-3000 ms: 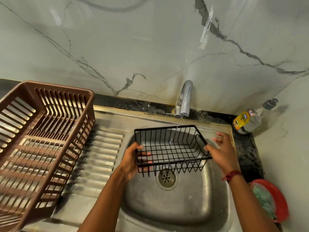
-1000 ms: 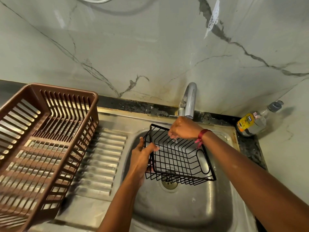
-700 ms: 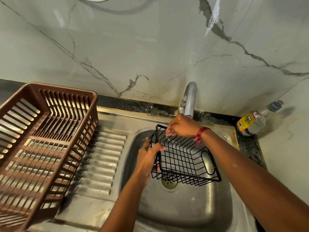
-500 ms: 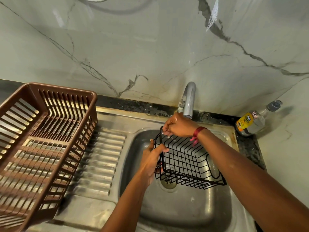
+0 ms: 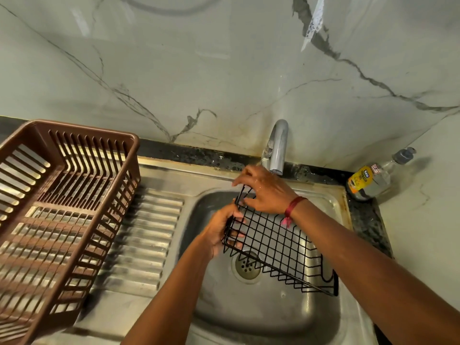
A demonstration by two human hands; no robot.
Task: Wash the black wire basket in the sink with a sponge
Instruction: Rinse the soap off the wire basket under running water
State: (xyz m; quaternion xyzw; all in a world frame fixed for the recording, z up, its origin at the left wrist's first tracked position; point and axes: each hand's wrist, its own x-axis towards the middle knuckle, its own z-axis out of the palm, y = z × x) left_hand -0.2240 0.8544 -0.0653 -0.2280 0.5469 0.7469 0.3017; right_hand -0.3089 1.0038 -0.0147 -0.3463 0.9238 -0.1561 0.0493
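The basket (image 5: 278, 245) hangs tilted over the sink (image 5: 261, 317), its left end up by the tap (image 5: 278, 148), its far end low past the drain (image 5: 246, 267). The left hand (image 5: 219, 230) has a closed grip round the wires of the raised end. The right hand (image 5: 263, 192) closes on the top corner just under the spout, thumb below and fingers over the wire. No sponge shows; this looks like a bare-hand rinse.

To do it well, I'd keep the left grip firm as the pivot and let the right fingers slide along each rim wire under the water, turning the basket so every side passes the spout. The low end should stay off the steel. Wet wire slips, so the hands should move one at a time.

Three seconds ago the basket sat level, open side up, a hand at each short end. Since then it has swung onto its edge and the right hand has crossed to the corner by the tap. The rack (image 5: 62, 195) and bottle (image 5: 371, 180) have stayed put.
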